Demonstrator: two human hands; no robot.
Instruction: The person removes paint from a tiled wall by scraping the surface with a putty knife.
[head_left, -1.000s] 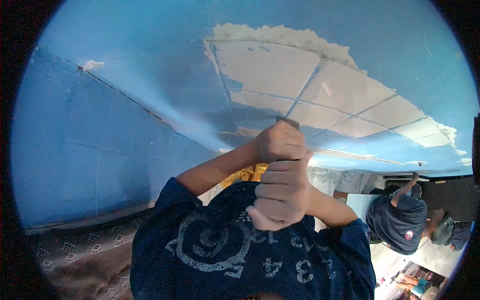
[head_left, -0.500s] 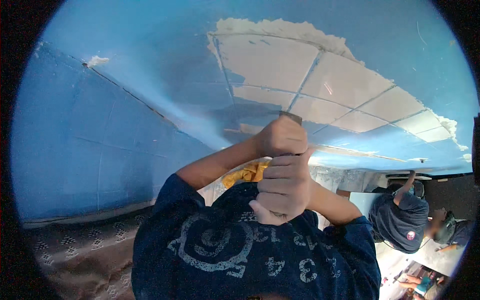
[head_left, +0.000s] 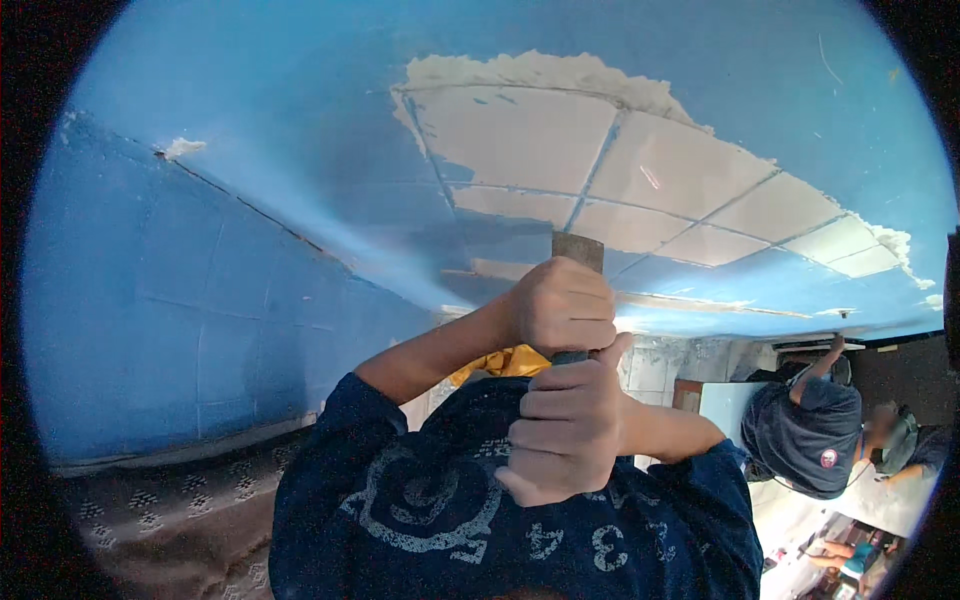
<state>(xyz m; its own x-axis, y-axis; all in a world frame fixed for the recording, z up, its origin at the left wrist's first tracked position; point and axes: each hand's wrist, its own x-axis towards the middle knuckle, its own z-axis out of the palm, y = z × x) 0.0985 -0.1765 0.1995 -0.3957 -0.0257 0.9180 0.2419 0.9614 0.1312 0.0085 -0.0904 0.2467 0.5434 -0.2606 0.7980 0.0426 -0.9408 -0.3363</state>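
Note:
Both my fists are stacked on a scraper (head_left: 578, 250) with a flat grey metal blade. My left hand (head_left: 565, 312) wraps around it just behind the blade. Below, my right hand (head_left: 568, 430) is closed around the handle, its thumb side toward the left fist. A short dark piece of handle shows between them. The blade points at a tiled surface (head_left: 510, 140) where blue paint is stripped from a patch of pale tiles with a ragged edge. Whether the blade tip touches it, I cannot tell.
A blue wall (head_left: 180, 290) meets the painted surface along a cracked seam at left. Brown patterned cloth (head_left: 170, 520) lies at lower left, and yellow cloth (head_left: 500, 363) shows behind my arms. At right a person in a dark shirt (head_left: 800, 430) reaches up; other people are beyond.
My right hand has moved down, away from the left fist, so some handle now shows between them. More of the blade is visible above my left hand. The view has shifted slightly.

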